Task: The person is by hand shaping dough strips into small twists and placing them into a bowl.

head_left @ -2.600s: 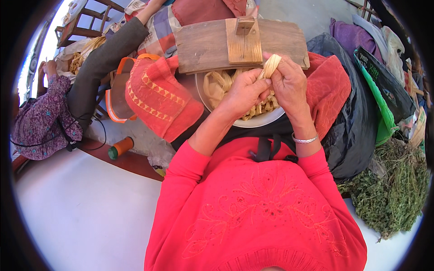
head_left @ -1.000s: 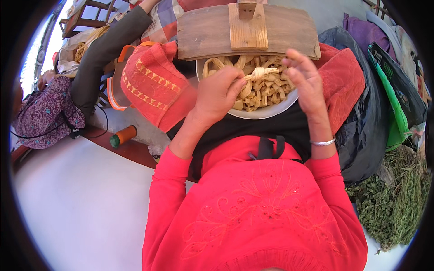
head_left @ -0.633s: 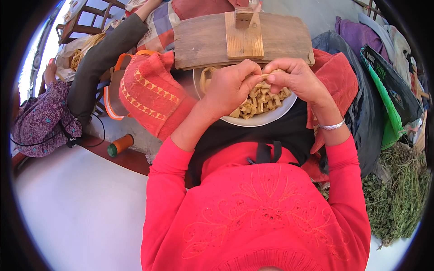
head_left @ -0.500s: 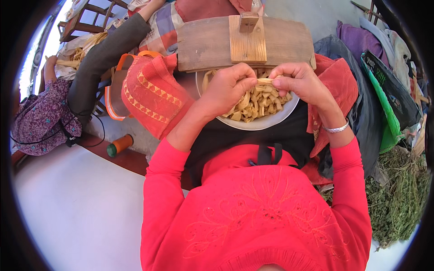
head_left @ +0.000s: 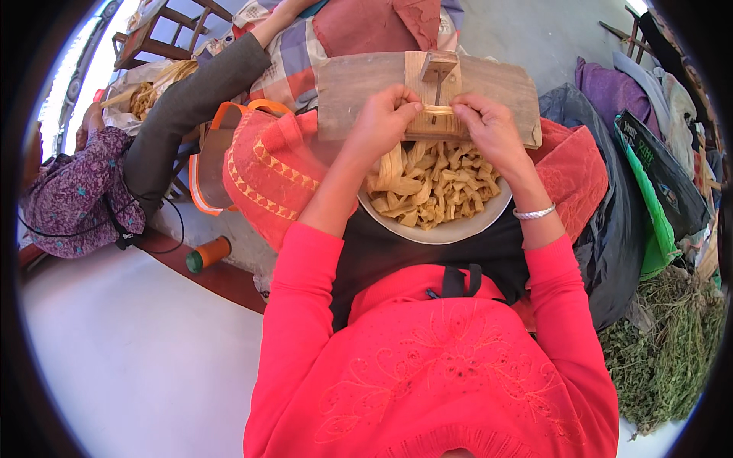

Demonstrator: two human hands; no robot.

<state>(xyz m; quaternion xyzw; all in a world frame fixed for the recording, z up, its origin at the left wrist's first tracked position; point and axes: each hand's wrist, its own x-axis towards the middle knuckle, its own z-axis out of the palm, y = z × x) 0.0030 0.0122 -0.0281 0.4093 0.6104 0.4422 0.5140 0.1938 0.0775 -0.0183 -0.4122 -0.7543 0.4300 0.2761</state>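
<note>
A pale yellow-tan strip (head_left: pixel 437 111) is stretched level between my two hands. My left hand (head_left: pixel 384 120) pinches its left end, and my right hand (head_left: pixel 491 128) pinches the other. Both hands are over the near part of a wooden board (head_left: pixel 355 88), just short of an upright wooden block (head_left: pixel 439 62) with a narrow dark piece below it. Under my wrists, a white bowl (head_left: pixel 429 237) rests on my lap, heaped with short knotted tan pieces (head_left: pixel 443 187). Some longer strips (head_left: pixel 393 172) lie at the bowl's left side.
Red cloths (head_left: pixel 256 164) drape on both sides of the bowl. To the left, another person's grey sleeve (head_left: pixel 172 111) reaches across, near an orange spool (head_left: pixel 212 250). Dark plastic bags (head_left: pixel 618 221) and dried green plants (head_left: pixel 668 351) are on the right.
My hands have moved from over the bowl up to the board, carrying the strip to the wooden block. More of the bowl's contents now shows.
</note>
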